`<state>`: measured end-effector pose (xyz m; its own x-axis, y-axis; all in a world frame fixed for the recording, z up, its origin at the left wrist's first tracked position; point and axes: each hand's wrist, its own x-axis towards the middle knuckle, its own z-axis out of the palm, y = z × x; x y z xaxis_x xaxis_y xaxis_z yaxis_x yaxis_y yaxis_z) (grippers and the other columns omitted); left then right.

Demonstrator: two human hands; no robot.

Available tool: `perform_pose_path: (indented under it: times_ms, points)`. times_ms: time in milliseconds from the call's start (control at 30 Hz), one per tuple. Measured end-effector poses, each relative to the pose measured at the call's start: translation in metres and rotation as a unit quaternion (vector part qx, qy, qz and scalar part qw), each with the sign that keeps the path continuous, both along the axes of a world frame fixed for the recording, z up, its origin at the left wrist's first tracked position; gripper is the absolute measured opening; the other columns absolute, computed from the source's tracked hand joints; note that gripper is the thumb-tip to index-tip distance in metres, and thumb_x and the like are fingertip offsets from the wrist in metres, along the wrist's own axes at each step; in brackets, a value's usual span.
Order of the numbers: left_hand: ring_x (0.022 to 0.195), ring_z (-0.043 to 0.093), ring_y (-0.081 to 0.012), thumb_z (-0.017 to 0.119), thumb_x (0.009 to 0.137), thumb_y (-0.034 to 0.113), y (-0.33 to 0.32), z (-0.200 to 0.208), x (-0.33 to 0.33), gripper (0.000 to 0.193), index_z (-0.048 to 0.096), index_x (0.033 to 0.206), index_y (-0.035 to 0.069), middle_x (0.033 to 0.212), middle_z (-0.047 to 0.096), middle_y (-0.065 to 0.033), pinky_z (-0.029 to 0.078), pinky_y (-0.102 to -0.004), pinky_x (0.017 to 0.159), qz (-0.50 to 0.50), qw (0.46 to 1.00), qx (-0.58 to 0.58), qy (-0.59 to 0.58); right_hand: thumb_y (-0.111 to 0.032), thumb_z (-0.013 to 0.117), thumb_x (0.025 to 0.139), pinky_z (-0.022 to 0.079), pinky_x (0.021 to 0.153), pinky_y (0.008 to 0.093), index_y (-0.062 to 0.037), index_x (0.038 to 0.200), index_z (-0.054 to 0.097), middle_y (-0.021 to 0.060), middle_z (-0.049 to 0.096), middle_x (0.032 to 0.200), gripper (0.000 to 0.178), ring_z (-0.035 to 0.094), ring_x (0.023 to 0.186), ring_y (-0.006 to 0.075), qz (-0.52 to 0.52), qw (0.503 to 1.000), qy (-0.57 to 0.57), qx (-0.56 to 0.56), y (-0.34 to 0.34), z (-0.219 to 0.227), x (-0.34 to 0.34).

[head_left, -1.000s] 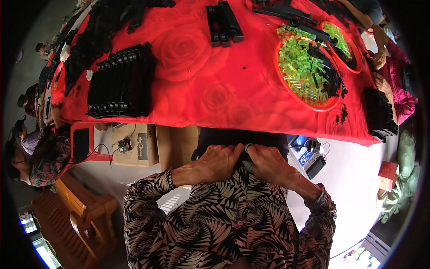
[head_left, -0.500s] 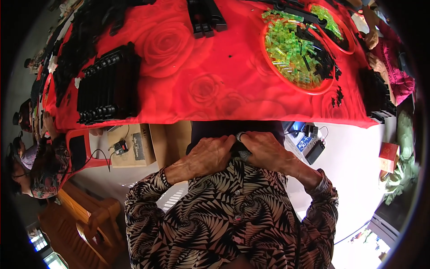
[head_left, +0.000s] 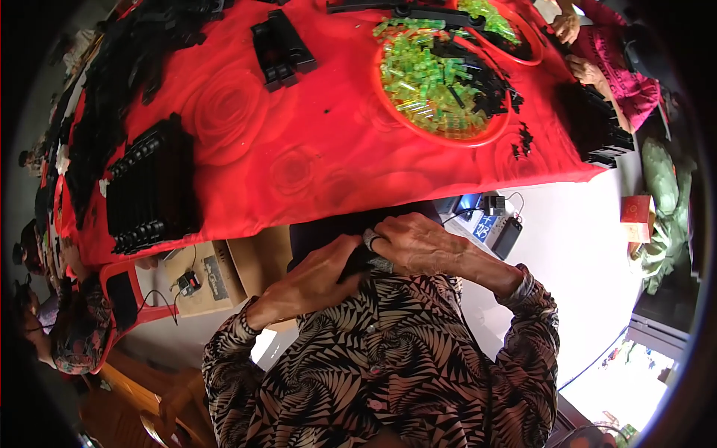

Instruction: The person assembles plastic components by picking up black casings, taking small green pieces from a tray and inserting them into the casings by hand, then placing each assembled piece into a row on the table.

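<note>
Close in front of my patterned shirt, just off the table's front edge, my two hands are together. My left hand (head_left: 323,273) has its fingers bent inward, partly smeared by motion, over something dark against dark clothing. My right hand (head_left: 418,243) is closed, knuckles up, its fingertips meeting the left hand's. A greyish band (head_left: 370,238) shows at the right hand's fingers. Whatever lies between the hands is too dark and covered to make out.
On the red rose-patterned tablecloth (head_left: 299,134) lie a stack of black plastic parts (head_left: 153,190), another black part (head_left: 282,48) and a round red tray (head_left: 448,141) of green and black pieces. A co-worker's hands (head_left: 586,71) are at far right. Cardboard boxes (head_left: 202,280) stand below.
My view has turned, so the table things sit further left. My left hand has drawn down and back a little from the right, which has turned its knuckles upward.
</note>
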<state>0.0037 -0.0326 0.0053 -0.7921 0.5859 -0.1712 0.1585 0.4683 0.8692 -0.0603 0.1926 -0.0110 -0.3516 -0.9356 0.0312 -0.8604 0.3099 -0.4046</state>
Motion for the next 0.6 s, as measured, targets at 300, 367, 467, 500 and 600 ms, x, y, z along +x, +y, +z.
perform_pose_path:
  times_ms: [300, 367, 467, 500, 600]
  points:
    - [0.085, 0.056, -0.0117, 0.058, 0.096, 0.021, -0.012, 0.003, -0.002, 0.041, 0.048, 0.131, 0.001, 0.101, 0.059, -0.0061, 0.047, -0.0253, 0.074, 0.073, 0.949, 0.123, -0.281, -0.016, 0.073, 0.06, 0.053, 0.071, 0.0375, 0.0016, 0.112, 0.056, 0.0094, 0.058, 0.094, 0.057, 0.061, 0.087, 0.0273, 0.017, 0.995, 0.017, -0.101, 0.007, 0.018, -0.008]
    - [0.077, 0.054, -0.008, 0.057, 0.097, 0.02, -0.014, -0.002, 0.001, 0.04, 0.049, 0.131, 0.001, 0.093, 0.058, -0.0024, 0.045, -0.022, 0.067, 0.132, 0.926, 0.151, -0.319, -0.012, 0.075, 0.067, 0.055, 0.071, 0.0375, -0.0035, 0.11, 0.06, 0.0074, 0.062, 0.101, 0.047, 0.062, 0.093, 0.0297, -0.008, 0.981, -0.025, -0.191, 0.007, 0.031, -0.013]
    - [0.072, 0.055, -0.0085, 0.059, 0.095, 0.021, -0.026, -0.003, 0.004, 0.042, 0.05, 0.13, -0.001, 0.088, 0.059, -0.0034, 0.045, -0.022, 0.065, 0.199, 0.888, 0.209, -0.358, -0.008, 0.074, 0.075, 0.055, 0.069, 0.0357, -0.0044, 0.104, 0.065, 0.0079, 0.066, 0.098, 0.03, 0.065, 0.087, 0.026, -0.186, 0.948, -0.091, -0.243, 0.022, 0.062, -0.031]
    - [0.067, 0.056, -0.0101, 0.064, 0.092, 0.027, -0.026, 0.0, 0.008, 0.051, 0.048, 0.131, -0.001, 0.085, 0.06, -0.0046, 0.045, -0.0222, 0.06, 0.262, 0.876, 0.214, -0.342, -0.007, 0.074, 0.077, 0.055, 0.066, 0.0339, -0.004, 0.1, 0.066, 0.0077, 0.066, 0.092, 0.024, 0.065, 0.08, 0.0236, -0.237, 0.932, -0.047, -0.269, 0.031, 0.06, -0.049]
    - [0.066, 0.059, -0.0122, 0.066, 0.09, 0.033, -0.033, -0.018, 0.015, 0.055, 0.048, 0.13, 0.0, 0.086, 0.062, -0.007, 0.046, -0.0229, 0.057, 0.322, 0.798, 0.366, -0.354, -0.001, 0.074, 0.076, 0.05, 0.058, 0.0285, 0.0007, 0.086, 0.068, 0.0093, 0.066, 0.078, 0.012, 0.061, 0.063, 0.0159, -0.394, 0.871, 0.01, -0.294, 0.062, 0.049, -0.112]
